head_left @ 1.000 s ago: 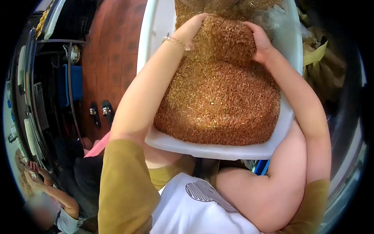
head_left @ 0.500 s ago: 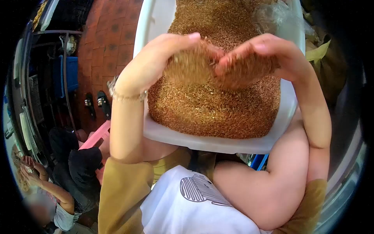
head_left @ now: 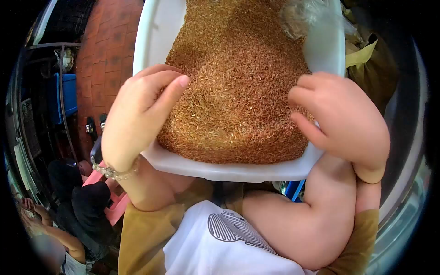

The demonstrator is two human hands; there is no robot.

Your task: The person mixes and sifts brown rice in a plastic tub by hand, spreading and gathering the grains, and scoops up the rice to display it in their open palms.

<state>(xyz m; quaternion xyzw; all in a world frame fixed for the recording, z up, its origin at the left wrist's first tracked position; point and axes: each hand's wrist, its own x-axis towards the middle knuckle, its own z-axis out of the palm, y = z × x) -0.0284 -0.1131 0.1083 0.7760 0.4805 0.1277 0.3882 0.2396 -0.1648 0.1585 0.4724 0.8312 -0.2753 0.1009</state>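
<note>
A heap of reddish-brown unpolished rice grains [head_left: 238, 101] fills much of a white plastic tub [head_left: 220, 173] in front of me. My left hand [head_left: 137, 107], with a beaded bracelet [head_left: 112, 172] on the wrist, hovers at the tub's left side, fingers loosely curved and thumb apart from them. Over the opposite rim is my right hand [head_left: 341, 119], its fingers bent towards the grain and the thumb separate. Neither hand shows anything held, though the palms are turned away from view.
A clear plastic bag [head_left: 305, 18] lies at the tub's far right. Another person [head_left: 68, 238] sits at lower left near a pink stool [head_left: 117, 208]. A blue crate [head_left: 64, 98] stands on a rack at left, beside red floor tiles [head_left: 107, 50]. An olive bag [head_left: 378, 66] is at right.
My hands, which were together above the heap with grains falling from them, have moved apart and down to the tub's two sides. The view has shifted slightly.
</note>
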